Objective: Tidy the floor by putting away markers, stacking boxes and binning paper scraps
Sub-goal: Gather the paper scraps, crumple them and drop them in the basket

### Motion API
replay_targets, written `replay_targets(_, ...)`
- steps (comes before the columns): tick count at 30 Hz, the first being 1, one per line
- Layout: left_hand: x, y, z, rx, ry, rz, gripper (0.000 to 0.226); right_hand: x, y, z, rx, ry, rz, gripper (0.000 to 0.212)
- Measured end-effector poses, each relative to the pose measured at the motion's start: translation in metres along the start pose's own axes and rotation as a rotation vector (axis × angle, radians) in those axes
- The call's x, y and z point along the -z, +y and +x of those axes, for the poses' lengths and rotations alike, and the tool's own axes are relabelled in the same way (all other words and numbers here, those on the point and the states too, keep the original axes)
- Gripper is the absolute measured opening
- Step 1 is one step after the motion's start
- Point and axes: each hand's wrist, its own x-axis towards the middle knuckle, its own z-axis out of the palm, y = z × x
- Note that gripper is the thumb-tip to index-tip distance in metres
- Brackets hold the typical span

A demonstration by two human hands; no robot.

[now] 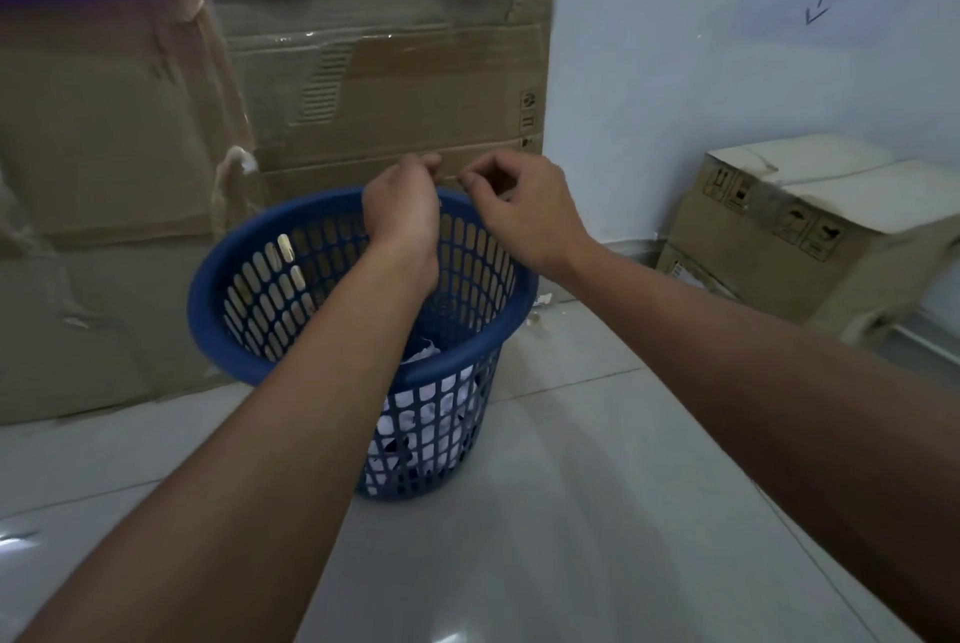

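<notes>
On the pale tiled floor (571, 512) just in front of you stands a blue mesh basket (205, 309), with crumpled white paper scraps (431, 416) in its bottom. Above its far rim your left hand (402, 211) and right hand (524, 216) meet, fingers curled and tips pinched. Whether they hold anything is too small to tell. Beyond, flattened cardboard (389, 96) covers the wall, and stacked boxes (779, 237) sit to the right.

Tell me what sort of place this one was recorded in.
Probably a storage corner or back room: flattened cardboard covers the back, cardboard boxes are stacked by a white wall, and a blue basket holding crumpled paper stands on a tiled floor.
</notes>
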Motion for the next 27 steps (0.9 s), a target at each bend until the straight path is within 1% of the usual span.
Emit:
replay_targets(4,-0.022,-0.004,-0.021,-0.093,-0.122,0.070,0.024,0.025,0.015,-0.013,-0.030,0.080,-0.009,0.012)
replay_targets(10,-0.062,-0.026,-0.064,-0.251,-0.292,0.213,0.024,0.080,0.044,-0.052,-0.099,0.167,-0.066,0.012)
replay_targets(17,-0.115,-0.079,-0.123,-0.272,-0.597,0.403,0.018,0.163,0.072,-0.119,-0.215,0.256,-0.199,0.015)
replay_targets(19,-0.130,-0.095,-0.140,-0.282,-0.664,0.445,0.018,0.188,0.080,-0.140,-0.260,0.262,-0.202,0.017)
replay_targets(21,-0.145,-0.112,-0.157,-0.277,-0.731,0.503,0.019,0.212,0.090,-0.164,-0.325,0.288,-0.199,0.017)
replay_targets(24,-0.165,-0.137,-0.182,-0.282,-0.830,0.560,0.019,0.243,0.105,-0.203,-0.422,0.372,-0.218,0.019)
replay_targets(27,-0.185,-0.160,-0.205,-0.318,-0.955,0.602,0.017,0.272,0.121,-0.248,-0.541,0.434,-0.257,0.015)
